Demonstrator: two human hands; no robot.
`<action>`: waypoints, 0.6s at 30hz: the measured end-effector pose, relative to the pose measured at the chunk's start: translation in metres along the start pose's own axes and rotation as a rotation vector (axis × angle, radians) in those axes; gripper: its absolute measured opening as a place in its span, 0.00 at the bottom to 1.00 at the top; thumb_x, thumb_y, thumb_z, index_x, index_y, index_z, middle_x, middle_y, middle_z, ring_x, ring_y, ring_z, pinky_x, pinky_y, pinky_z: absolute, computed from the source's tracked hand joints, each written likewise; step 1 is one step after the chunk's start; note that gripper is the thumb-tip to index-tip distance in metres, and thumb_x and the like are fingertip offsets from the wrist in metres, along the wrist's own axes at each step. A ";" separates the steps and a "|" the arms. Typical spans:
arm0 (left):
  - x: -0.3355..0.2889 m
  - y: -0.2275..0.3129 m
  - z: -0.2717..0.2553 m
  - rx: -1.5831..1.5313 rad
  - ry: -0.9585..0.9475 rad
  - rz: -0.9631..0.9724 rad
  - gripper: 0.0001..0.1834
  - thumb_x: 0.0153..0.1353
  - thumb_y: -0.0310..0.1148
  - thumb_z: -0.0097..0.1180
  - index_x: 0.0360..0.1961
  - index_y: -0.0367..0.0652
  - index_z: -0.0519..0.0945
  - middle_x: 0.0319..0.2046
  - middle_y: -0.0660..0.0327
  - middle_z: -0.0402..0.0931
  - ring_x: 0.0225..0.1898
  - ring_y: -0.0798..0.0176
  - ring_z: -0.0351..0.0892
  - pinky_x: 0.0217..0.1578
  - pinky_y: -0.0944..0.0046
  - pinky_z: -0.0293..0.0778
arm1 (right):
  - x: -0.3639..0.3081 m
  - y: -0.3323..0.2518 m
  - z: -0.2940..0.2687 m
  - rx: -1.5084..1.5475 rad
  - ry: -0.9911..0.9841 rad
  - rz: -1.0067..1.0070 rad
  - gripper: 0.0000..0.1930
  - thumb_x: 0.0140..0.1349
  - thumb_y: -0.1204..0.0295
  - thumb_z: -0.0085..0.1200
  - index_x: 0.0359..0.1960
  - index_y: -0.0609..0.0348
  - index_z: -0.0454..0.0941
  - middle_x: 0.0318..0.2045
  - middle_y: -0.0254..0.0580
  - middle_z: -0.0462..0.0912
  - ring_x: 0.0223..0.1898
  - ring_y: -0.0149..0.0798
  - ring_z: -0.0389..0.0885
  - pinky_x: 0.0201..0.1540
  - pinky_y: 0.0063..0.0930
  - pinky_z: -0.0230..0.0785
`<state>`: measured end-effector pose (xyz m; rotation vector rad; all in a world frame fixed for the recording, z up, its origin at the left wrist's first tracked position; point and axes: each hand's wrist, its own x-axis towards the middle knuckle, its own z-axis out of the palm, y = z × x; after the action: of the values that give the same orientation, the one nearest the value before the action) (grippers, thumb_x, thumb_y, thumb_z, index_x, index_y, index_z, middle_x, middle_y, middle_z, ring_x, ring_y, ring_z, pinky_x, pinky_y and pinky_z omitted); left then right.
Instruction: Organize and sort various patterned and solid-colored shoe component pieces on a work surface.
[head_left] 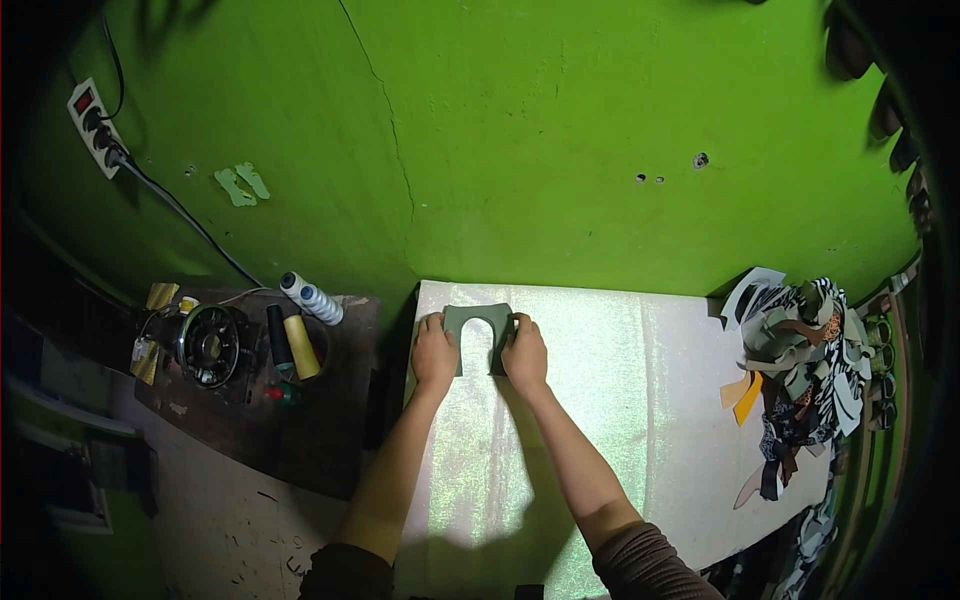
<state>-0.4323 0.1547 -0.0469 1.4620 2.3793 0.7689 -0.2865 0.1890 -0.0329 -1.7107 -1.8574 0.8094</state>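
Observation:
A grey-green, U-shaped flat piece (480, 312), like a cut shoe-upper part, is at the far left part of the white, shiny-topped table (600, 400). Its curved opening faces me, with one leg down each side. My left hand (434, 352) grips its left side, fingers curled around the edge. On the opposite side, my right hand (525, 352) holds the right leg in the same way. Part of each leg is hidden by my fingers. Whether the piece lies flat on the table or is lifted slightly, I cannot tell.
To the right lies a heap of cut pieces (800, 350), some striped or spotted. A dark stand (350, 400) on the left carries a sewing machine wheel (210, 346) and several thread cones (321, 305). Behind rises a green wall (550, 150) with a power strip (97, 130).

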 end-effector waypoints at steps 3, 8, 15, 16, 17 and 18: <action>-0.010 0.008 -0.002 0.104 0.050 0.079 0.25 0.55 0.35 0.53 0.54 0.41 0.65 0.56 0.53 0.63 0.55 0.49 0.65 0.51 0.54 0.65 | -0.007 0.007 0.003 -0.167 0.119 -0.164 0.22 0.56 0.72 0.48 0.54 0.63 0.65 0.50 0.59 0.69 0.53 0.53 0.68 0.53 0.44 0.61; -0.037 -0.014 0.026 0.421 -0.081 0.293 0.35 0.59 0.53 0.42 0.63 0.44 0.59 0.66 0.57 0.50 0.67 0.53 0.46 0.64 0.47 0.40 | -0.029 0.034 0.017 -0.470 -0.148 -0.415 0.31 0.63 0.50 0.35 0.65 0.52 0.53 0.66 0.44 0.51 0.68 0.47 0.46 0.66 0.55 0.34; -0.103 0.058 0.018 0.263 0.093 0.510 0.29 0.57 0.41 0.49 0.58 0.40 0.65 0.64 0.50 0.54 0.64 0.46 0.53 0.60 0.42 0.47 | -0.084 0.070 -0.062 -0.204 0.031 -0.438 0.25 0.61 0.61 0.42 0.60 0.53 0.61 0.63 0.50 0.57 0.65 0.53 0.51 0.63 0.57 0.44; -0.126 0.067 0.020 0.248 0.036 0.493 0.28 0.56 0.40 0.50 0.57 0.40 0.66 0.63 0.49 0.54 0.63 0.45 0.53 0.60 0.41 0.48 | -0.100 0.080 -0.069 -0.206 0.009 -0.430 0.24 0.61 0.63 0.43 0.59 0.54 0.63 0.62 0.51 0.58 0.65 0.53 0.52 0.62 0.57 0.46; -0.150 0.077 0.025 0.218 0.005 0.509 0.27 0.56 0.39 0.51 0.56 0.39 0.66 0.62 0.47 0.55 0.63 0.44 0.54 0.59 0.40 0.50 | -0.117 0.093 -0.079 -0.205 -0.020 -0.419 0.23 0.61 0.63 0.43 0.58 0.55 0.64 0.62 0.52 0.58 0.64 0.54 0.53 0.62 0.57 0.46; -0.175 0.091 0.032 0.181 -0.071 0.491 0.26 0.56 0.38 0.51 0.55 0.39 0.67 0.61 0.45 0.57 0.62 0.43 0.55 0.58 0.39 0.51 | -0.135 0.107 -0.089 -0.204 -0.051 -0.407 0.22 0.61 0.64 0.43 0.57 0.56 0.65 0.61 0.53 0.58 0.64 0.55 0.53 0.61 0.57 0.47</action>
<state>-0.2672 0.0432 -0.0341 2.1525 2.1011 0.5941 -0.1351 0.0680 -0.0406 -1.3566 -2.2853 0.5168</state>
